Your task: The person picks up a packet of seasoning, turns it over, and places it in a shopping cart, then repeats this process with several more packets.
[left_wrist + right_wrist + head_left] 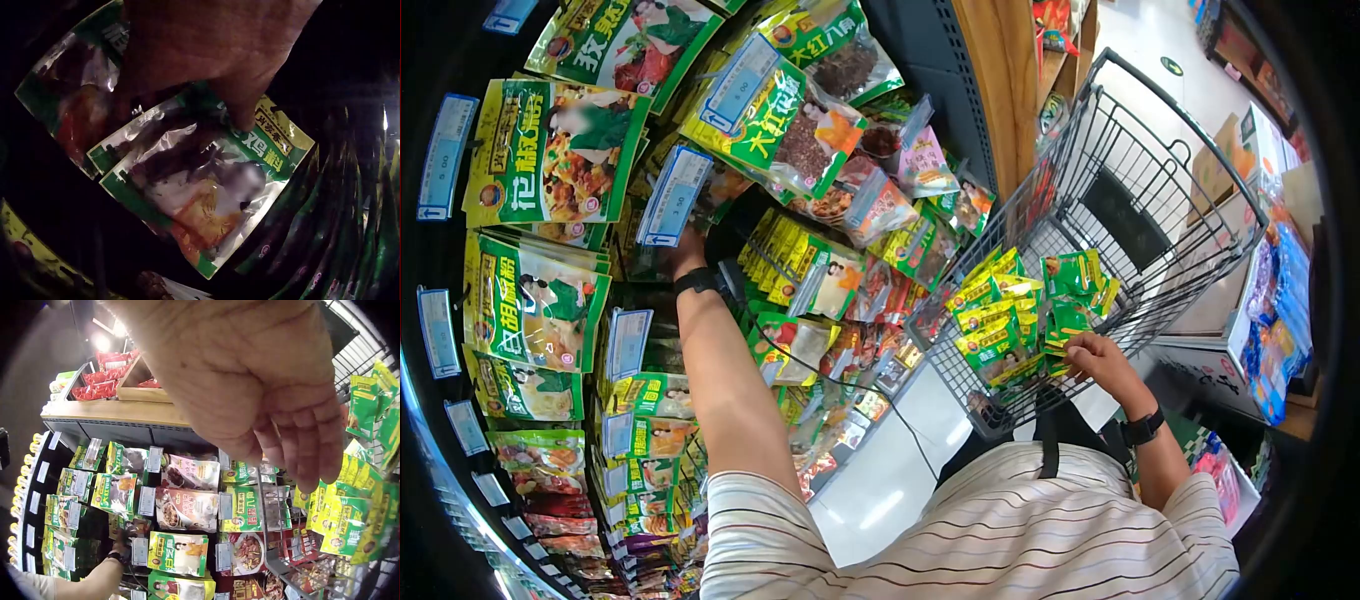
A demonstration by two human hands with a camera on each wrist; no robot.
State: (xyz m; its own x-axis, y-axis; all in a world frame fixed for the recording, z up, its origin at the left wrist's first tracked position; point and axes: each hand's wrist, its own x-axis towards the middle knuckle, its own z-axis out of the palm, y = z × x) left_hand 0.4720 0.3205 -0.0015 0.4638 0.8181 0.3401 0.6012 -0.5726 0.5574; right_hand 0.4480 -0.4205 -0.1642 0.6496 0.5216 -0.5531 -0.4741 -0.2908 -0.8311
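Store shelving (925,70), left fingers (240,114) pinching a green-edged packet (212,187), right fingers (306,450) loosely bent near yellow packets (998,318) in a cart (1115,215)

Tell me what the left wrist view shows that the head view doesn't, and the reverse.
Only the left wrist view: a digit of the left hand lying across the front of a packet. Only the head view: the right hand beside bagged goods in the shopping cart, and price tags. Both: the left hand, mostly hidden behind a tag in the head view, and green packets nearby.
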